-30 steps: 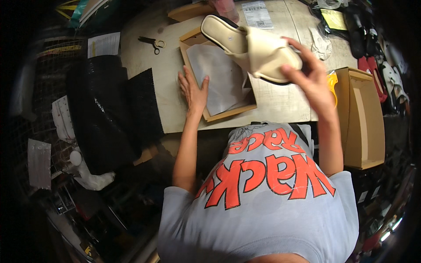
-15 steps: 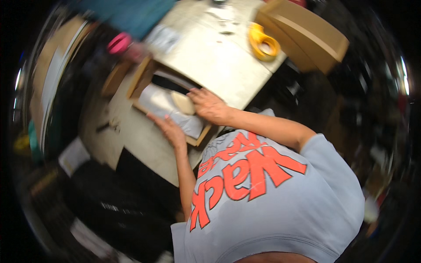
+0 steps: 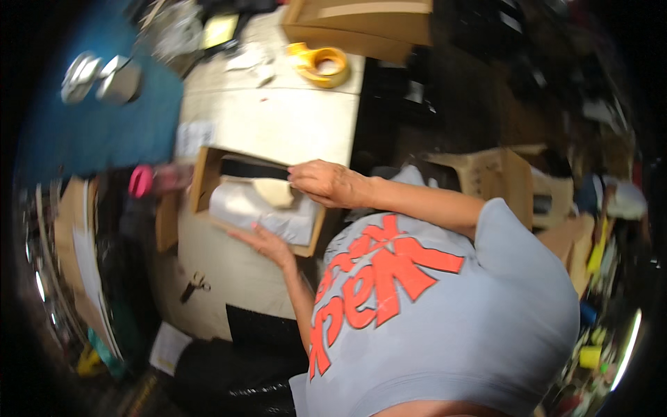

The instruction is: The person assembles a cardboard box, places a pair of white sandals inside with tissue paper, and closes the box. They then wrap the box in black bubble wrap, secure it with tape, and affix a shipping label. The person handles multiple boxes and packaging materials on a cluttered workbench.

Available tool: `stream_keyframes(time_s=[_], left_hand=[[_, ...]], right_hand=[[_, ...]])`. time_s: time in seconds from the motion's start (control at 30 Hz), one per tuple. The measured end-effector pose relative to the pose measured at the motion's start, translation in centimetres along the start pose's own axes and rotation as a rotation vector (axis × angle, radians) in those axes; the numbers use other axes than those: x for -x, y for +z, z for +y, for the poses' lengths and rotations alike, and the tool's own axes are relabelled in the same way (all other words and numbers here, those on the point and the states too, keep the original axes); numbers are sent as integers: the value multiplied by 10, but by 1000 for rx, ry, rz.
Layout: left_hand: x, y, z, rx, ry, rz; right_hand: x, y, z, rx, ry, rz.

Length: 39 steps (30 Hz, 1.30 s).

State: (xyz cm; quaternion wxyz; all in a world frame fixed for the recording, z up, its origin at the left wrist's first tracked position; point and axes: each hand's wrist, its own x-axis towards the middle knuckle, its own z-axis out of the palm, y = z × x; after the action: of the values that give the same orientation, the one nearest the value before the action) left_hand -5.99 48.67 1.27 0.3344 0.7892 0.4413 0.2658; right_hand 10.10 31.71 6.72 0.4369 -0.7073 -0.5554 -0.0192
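Note:
An open cardboard box (image 3: pixel 199 182) lies on the pale table in front of me. Inside it are white wrapping (image 3: pixel 233 205), a beige piece with a rounded outline (image 3: pixel 274 192), and a black strip-like item (image 3: pixel 253 168) along the far side. My right hand (image 3: pixel 332 184) is over the box's right end, its fingers drawn together by the edge of the beige piece and the black item. What they pinch, if anything, is hidden. My left hand (image 3: pixel 267 244) rests against the box's near wall with fingers stretched out, holding nothing.
A yellow tape dispenser (image 3: pixel 321 66) sits at the table's far side, near a larger cardboard box (image 3: pixel 361 28). Scissors (image 3: pixel 194 286) lie near left. A pink-lidded container (image 3: pixel 142 181) stands left of the box; a blue surface (image 3: pixel 132 139) borders the table.
The view has turned, so the table and box appear rotated. My right hand's fingers, earlier spread flatter over the beige piece, are now drawn together. My left hand stays at the near wall.

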Motion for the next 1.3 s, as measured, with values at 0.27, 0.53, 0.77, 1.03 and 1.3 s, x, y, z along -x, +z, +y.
stream_keyframes(time_s=[0.27,0.53,0.77,1.03,1.3], left_hand=[[-2,4,3,2,-32,-60],[-9,-1,-8,-253,49,-51],[-6,-8,-32,-545,48,-273],[86,-23,-3,57,-450,58],[101,-12,3,91,-417,80]], right_hand=[[194,-89,55,332,977,561],[470,-186,15,447,2214,-20],[599,-205,33,425,2022,-286],[665,-265,25,356,2085,-494],[535,-402,28,520,2075,-745]])
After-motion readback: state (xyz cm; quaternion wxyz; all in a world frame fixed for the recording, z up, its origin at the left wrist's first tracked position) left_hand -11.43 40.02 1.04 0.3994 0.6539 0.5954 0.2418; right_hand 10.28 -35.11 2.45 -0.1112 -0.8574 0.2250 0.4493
